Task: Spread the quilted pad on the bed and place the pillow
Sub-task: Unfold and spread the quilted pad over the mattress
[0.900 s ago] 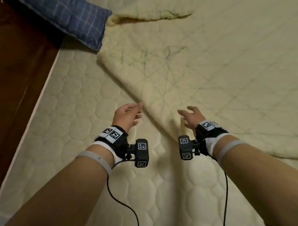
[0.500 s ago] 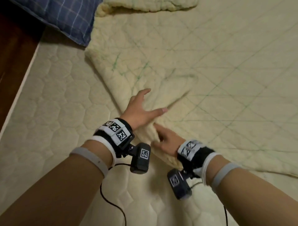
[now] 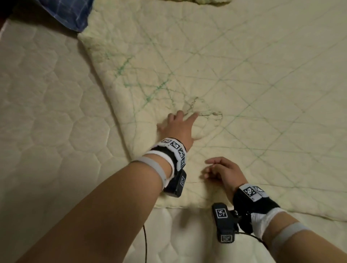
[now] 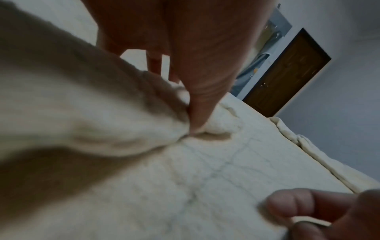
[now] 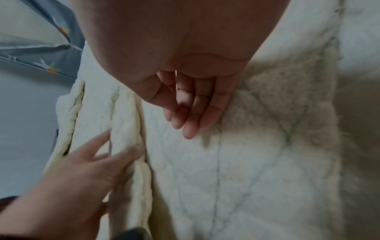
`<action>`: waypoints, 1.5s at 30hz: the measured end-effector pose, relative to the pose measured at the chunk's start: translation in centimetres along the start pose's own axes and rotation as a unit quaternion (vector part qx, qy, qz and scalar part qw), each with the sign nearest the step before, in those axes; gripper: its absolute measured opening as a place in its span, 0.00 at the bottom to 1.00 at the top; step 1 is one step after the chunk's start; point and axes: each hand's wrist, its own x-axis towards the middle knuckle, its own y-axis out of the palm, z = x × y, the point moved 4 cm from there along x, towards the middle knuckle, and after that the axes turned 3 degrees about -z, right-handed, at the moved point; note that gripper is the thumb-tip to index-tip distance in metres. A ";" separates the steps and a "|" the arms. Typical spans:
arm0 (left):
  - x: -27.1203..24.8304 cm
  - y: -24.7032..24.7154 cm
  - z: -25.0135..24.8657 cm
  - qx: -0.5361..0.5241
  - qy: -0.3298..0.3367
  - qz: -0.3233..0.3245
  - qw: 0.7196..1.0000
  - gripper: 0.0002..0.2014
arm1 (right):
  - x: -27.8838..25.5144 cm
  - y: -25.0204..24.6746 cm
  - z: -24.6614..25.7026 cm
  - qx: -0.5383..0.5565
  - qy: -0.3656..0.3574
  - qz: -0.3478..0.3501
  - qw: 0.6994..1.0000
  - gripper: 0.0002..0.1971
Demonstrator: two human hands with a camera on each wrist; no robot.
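The cream quilted pad [image 3: 244, 84] with green stitch lines lies over most of the mattress [image 3: 47, 122]; its near edge runs just in front of my wrists. My left hand [image 3: 180, 122] rests on the pad with fingers spread and straight, pressing a small wrinkle. In the left wrist view its fingers [image 4: 197, 105] push into bunched pad [image 4: 102, 121]. My right hand [image 3: 216, 169] hovers over the pad near its front edge, fingers loosely bent and holding nothing; its fingers [image 5: 191, 116] hang just above the pad [image 5: 257, 146]. The blue plaid pillow [image 3: 71, 13] lies at the top left, touching the pad's corner.
Bare white mattress shows to the left and along the bottom. A rumpled fold of the pad [image 3: 212, 1] sits at the top edge. A grey patterned cloth [image 5: 41, 40] lies beyond the pad. A brown door [image 4: 287, 73] stands behind the bed.
Both hands have left the pad's edge, which now lies flatter and nearer to me. My left hand slid forward onto the pad; my right hand let go and moved right.
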 end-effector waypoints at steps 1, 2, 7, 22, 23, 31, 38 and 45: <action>0.1 -0.3 0.5 -0.030 -0.001 -0.025 0.999 0.38 | 0.3 -0.1 0.4 0.010 -0.005 -0.004 1.000 0.13; 0.0 -0.6 1.4 -0.074 -0.003 -0.049 0.996 0.33 | 0.5 0.0 0.8 0.019 -0.008 -0.004 1.000 0.12; -4.1 -5.3 8.3 -0.366 -0.155 -0.202 0.895 0.20 | 0.1 3.8 2.9 0.030 -0.028 0.021 0.999 0.11; -30.7 -3.5 27.6 -0.628 -0.543 -0.218 0.514 0.06 | -11.9 20.3 3.8 -0.139 -0.040 0.156 0.977 0.12; -31.2 -3.2 27.5 -0.619 -0.552 -0.199 0.523 0.07 | -12.6 20.4 3.9 -0.148 -0.039 0.156 0.976 0.12; -27.5 -11.9 16.5 -0.574 -0.391 -0.117 0.710 0.02 | -20.7 13.8 9.7 -0.141 -0.074 0.097 0.982 0.12; -26.0 -23.1 -4.4 -0.556 -0.170 -0.059 0.811 0.06 | -32.3 -4.4 16.3 -0.057 -0.153 -0.029 0.986 0.13; -33.4 -27.8 -30.8 -0.507 0.077 -0.001 0.859 0.05 | -47.2 -27.3 13.3 0.057 -0.211 -0.175 0.960 0.12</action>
